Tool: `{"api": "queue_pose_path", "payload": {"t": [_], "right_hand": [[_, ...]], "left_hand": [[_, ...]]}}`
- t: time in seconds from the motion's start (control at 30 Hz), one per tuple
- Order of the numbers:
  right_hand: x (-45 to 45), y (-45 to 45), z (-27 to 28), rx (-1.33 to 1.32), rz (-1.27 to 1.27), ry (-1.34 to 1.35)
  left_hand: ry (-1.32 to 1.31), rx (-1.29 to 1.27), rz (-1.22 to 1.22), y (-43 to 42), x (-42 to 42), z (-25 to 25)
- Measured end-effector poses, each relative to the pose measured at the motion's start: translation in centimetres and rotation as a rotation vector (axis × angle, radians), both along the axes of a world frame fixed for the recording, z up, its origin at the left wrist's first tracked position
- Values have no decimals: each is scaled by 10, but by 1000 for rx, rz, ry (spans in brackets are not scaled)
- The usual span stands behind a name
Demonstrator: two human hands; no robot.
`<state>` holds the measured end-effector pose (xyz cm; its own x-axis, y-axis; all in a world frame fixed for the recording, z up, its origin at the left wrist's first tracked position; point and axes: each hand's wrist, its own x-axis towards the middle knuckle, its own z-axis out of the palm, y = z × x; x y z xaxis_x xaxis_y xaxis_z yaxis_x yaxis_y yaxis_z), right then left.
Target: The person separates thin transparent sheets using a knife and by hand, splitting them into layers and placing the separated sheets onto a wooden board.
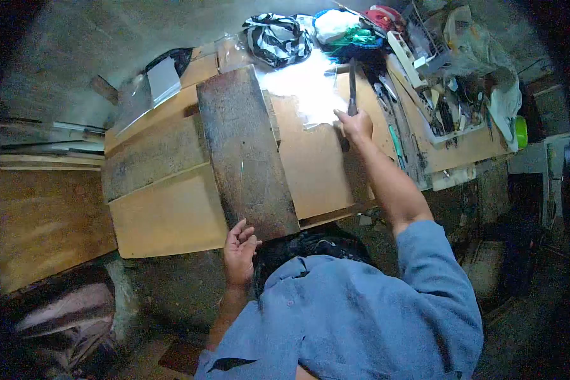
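My right hand is closed round the handle of a long, narrow, dark tool, held upright over the back of the workbench; its exact kind is not clear. My left hand is turned palm up, fingers loosely bent and apart, holding nothing. It is beside the near end of a worn dark board, which lies lengthwise across the bench. On that board is a thin, shiny sliver. A second worn board runs underneath toward the left.
Pale wooden sheets form the bench top. A bright light glares at the back near a striped plastic bag. To the right, a white tray holds many hand tools, near a white power strip. A green-handled tool lies nearby.
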<state>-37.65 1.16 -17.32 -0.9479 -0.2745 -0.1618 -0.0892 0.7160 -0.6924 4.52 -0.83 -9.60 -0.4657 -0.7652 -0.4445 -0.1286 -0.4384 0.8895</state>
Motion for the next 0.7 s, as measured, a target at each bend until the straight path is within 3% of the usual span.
{"api": "queue_pose_path", "payload": {"t": [0.2,0.4,0.57,0.6,0.67,0.7], "right_hand": [[5,-17,18,218,-10,31],[-10,-10,2,202,-11,6],[-18,17,-18,-39,-36,-88],[-15,24,-10,-39,-38,-87],[3,44,18,-337,64,-270],[9,47,17,-317,10,-279]], "left_hand": [[-35,45,-6,4,2,10],[-29,14,3,5,1,9],[-11,7,-22,4,-6,12],[-33,11,-39,4,-8,13],[-13,19,-57,4,-11,13],[8,28,-73,4,-14,12]]}}
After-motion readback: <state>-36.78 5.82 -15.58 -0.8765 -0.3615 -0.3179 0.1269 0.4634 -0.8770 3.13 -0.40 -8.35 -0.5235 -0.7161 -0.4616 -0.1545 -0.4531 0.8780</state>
